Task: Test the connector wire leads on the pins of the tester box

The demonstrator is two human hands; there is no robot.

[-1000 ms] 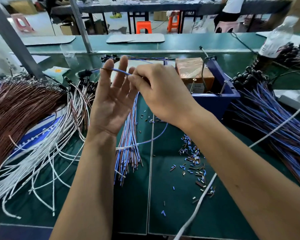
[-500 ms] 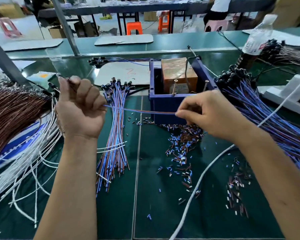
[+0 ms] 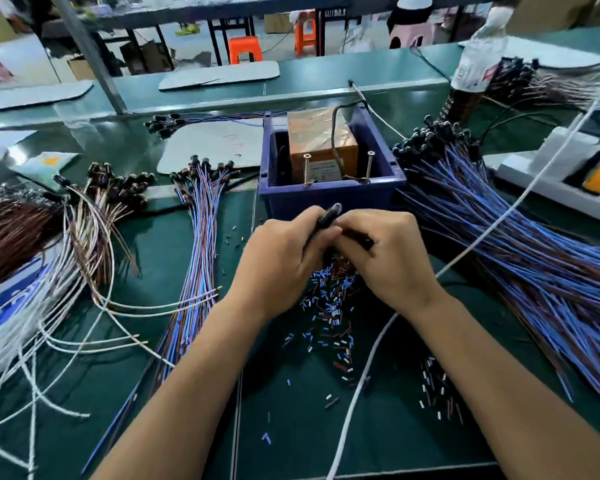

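1. The left hand (image 3: 281,261) and right hand (image 3: 392,258) are meeting just in front of the blue bin (image 3: 329,197), fingers curled tight.
2. Both are pinching one black connector (image 3: 328,216), its tip poking up between them (its leads are hidden).
3. The tester (image 3: 321,142) is sitting inside the bin, two pins (image 3: 306,169) standing at its near edge, apart from the hands.
4. Cut wire bits (image 3: 329,306) are lying on the mat (image 3: 291,427) under the wrists.

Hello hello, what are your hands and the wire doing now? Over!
Left hand and right hand together, pinching one black connector. Just in front of blue tester box; leads not on pins. Nothing blocking.
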